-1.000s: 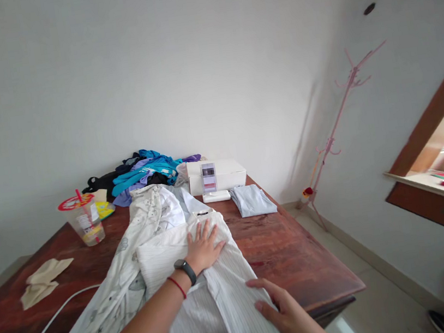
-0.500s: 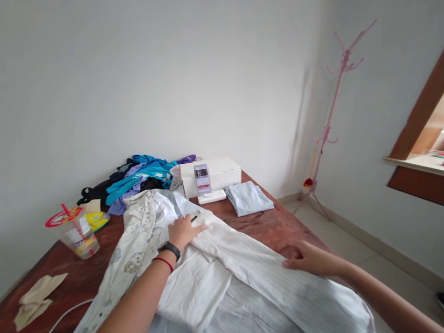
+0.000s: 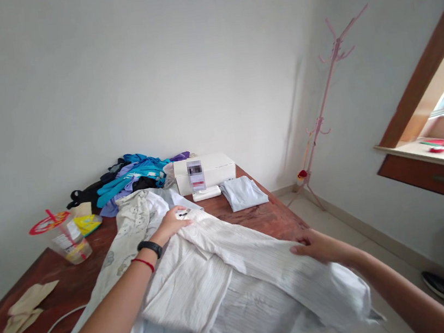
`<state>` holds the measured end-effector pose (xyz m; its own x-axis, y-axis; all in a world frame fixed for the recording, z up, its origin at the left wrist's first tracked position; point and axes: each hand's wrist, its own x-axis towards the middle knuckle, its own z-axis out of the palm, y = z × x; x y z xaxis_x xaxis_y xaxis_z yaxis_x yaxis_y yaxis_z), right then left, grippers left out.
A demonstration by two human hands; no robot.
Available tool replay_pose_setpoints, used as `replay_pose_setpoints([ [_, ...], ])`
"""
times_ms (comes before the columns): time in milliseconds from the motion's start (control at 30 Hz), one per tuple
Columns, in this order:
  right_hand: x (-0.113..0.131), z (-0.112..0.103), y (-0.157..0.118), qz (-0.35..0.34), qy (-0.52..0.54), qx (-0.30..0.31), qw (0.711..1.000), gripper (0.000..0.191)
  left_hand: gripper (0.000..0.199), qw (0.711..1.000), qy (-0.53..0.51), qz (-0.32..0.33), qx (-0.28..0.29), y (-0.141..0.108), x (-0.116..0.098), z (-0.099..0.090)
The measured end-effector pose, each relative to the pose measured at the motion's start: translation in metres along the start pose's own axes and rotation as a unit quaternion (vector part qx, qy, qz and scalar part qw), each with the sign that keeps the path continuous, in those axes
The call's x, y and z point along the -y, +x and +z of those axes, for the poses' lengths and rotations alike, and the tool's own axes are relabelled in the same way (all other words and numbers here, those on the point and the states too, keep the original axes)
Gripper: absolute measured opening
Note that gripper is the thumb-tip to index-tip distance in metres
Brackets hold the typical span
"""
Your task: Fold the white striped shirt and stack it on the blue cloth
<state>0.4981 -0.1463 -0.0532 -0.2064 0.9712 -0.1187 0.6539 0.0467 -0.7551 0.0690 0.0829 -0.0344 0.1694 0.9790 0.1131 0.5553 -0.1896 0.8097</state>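
Observation:
A white pinstriped shirt (image 3: 221, 277) spreads across the near side of the table, its lower right part hanging past the edge. My left hand (image 3: 171, 224), with a black band and red string on the wrist, is closed on the shirt beside a small dark neck label. Over at the right, my right hand (image 3: 319, 245) pinches the shirt's far edge between thumb and fingers; some fingertips are hidden. Under and left of the shirt lie light-coloured patterned trousers (image 3: 115, 264) and other pale cloth.
A wooden table (image 3: 249, 212) bears a heap of clothes (image 3: 136, 176), a white box (image 3: 214, 168), a folded grey-blue garment (image 3: 244, 192) and a plastic drink cup (image 3: 69, 240). A pink coat stand (image 3: 328, 85) is on the floor behind. A person's shoe (image 3: 437, 285) shows at the lower right.
My right hand has closed on the shirt's edge, and that side is lifted a little. The left hand keeps its hold near the label. The view has shifted slightly.

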Motion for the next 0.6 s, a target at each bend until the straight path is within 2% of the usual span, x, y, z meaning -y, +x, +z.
replay_pose_setpoints([
  [67, 0.009, -0.019, 0.017, -0.009, -0.022, -0.027, 0.999, 0.054, 0.058, 0.999, -0.001, 0.017, -0.031, -0.003, -0.003, -0.02],
  [167, 0.032, -0.045, 0.056, -0.051, -0.105, -0.083, 0.99, 0.049, 0.052, 0.993, 0.026, 0.045, -0.11, -0.007, 0.0, -0.057],
  [233, 0.045, -0.054, 0.088, -0.067, -0.161, -0.108, 0.979, 0.043, 0.048, 0.986, 0.074, 0.042, -0.146, -0.011, 0.008, -0.078],
  [300, 0.052, -0.052, 0.118, -0.049, -0.226, -0.137, 0.963, 0.036, 0.045, 0.979, 0.144, 0.002, -0.144, -0.019, 0.019, -0.091],
  [367, 0.052, -0.041, 0.14, -0.067, -0.265, -0.148, 0.951, 0.038, 0.05, 0.962, 0.231, -0.036, -0.145, -0.032, 0.031, -0.096],
  [433, 0.046, -0.026, 0.15, -0.091, -0.272, -0.141, 0.948, 0.048, 0.06, 0.929, 0.322, -0.035, -0.176, -0.049, 0.042, -0.094],
  [500, 0.034, -0.012, 0.148, -0.101, -0.262, -0.124, 0.952, 0.051, 0.064, 0.896, 0.396, 0.001, -0.2, -0.067, 0.049, -0.086],
  [533, 0.027, -0.007, 0.142, -0.099, -0.257, -0.114, 0.954, 0.051, 0.063, 0.888, 0.416, 0.03, -0.195, -0.074, 0.05, -0.082],
  [600, 0.012, 0.0, 0.126, -0.087, -0.254, -0.109, 0.957, 0.052, 0.06, 0.885, 0.429, 0.105, -0.147, -0.084, 0.048, -0.071],
])
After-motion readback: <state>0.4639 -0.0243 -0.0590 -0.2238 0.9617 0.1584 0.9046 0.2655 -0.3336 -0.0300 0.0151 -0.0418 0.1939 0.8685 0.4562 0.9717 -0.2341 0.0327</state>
